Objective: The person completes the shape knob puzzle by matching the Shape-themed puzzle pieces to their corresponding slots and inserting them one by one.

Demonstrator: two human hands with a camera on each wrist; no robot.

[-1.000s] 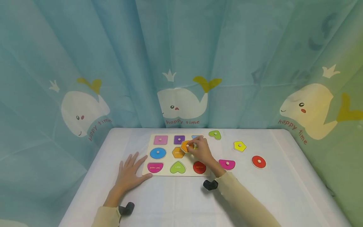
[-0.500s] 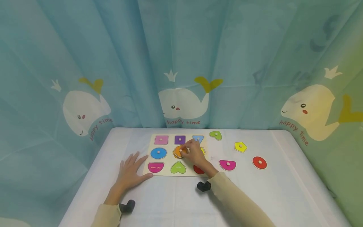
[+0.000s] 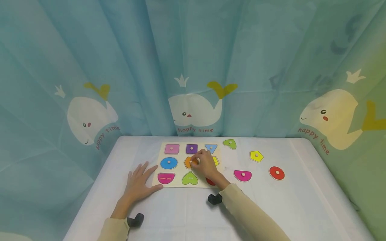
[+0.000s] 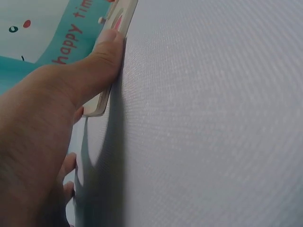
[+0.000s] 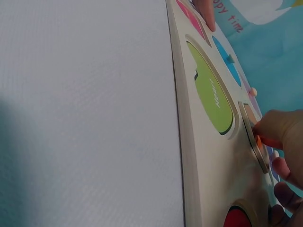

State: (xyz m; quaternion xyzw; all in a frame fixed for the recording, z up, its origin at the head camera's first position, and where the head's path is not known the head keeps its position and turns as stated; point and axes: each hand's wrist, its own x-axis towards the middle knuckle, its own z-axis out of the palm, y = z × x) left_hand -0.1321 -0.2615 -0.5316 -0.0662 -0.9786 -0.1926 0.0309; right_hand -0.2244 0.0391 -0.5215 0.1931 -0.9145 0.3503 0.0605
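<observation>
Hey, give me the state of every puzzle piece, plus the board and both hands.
Puzzle board: flat, partly filled
Orange hexagon: on puzzle board, seating unclear
Left hand: spread, touching puzzle board
Right hand: pinching orange hexagon
Lilac rectangle: seated
Purple square: seated
Blue triangle: seated
Blue oval: seated
Green heart: loose
Yellow pentagon: loose
Magenta semicircle: loose
Red circle: loose

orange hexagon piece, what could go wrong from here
The orange hexagon piece appears raised above the board in the right wrist view, so it might jam if pushed down crooked. The left hand touches the board only near its left edge, so it could shift if the right hand presses hard.
</observation>
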